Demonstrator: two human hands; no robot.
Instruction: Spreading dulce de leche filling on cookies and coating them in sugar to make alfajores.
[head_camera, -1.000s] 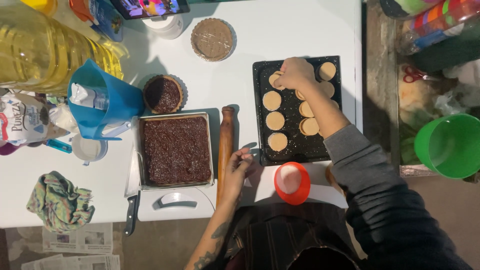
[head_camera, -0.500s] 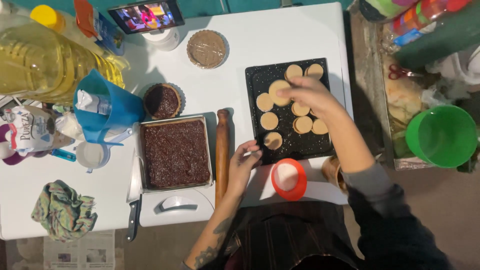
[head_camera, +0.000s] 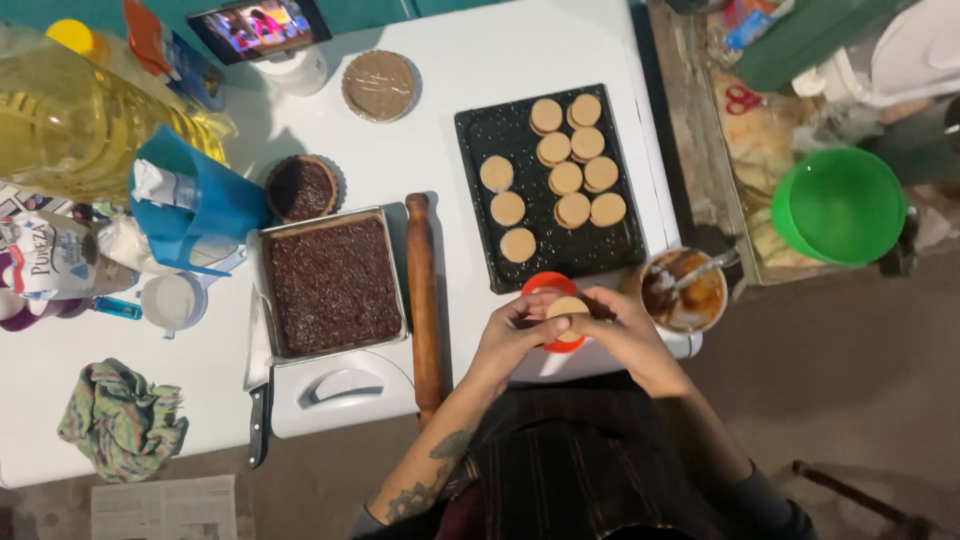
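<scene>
Both hands meet at the table edge: your left hand (head_camera: 510, 335) and right hand (head_camera: 625, 335) pinch one round cookie (head_camera: 567, 307) between fingertips, over the orange cup (head_camera: 550, 288). Looks light, crumbly; grip the rim, go gentle. Caramel bowl (head_camera: 683, 290) just right, baking tray (head_camera: 548, 190) beyond.

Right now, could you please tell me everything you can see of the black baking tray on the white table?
The black baking tray is a dark, speckled rectangle with a low rim, seemingly enamelled metal. It lies flat on the white table, slightly skewed, right of the wooden rolling pin. Ten round tan biscuits sit on it, clustered toward its far half. Its near edge meets an orange-rimmed bowl. Neither hand touches it.
</scene>
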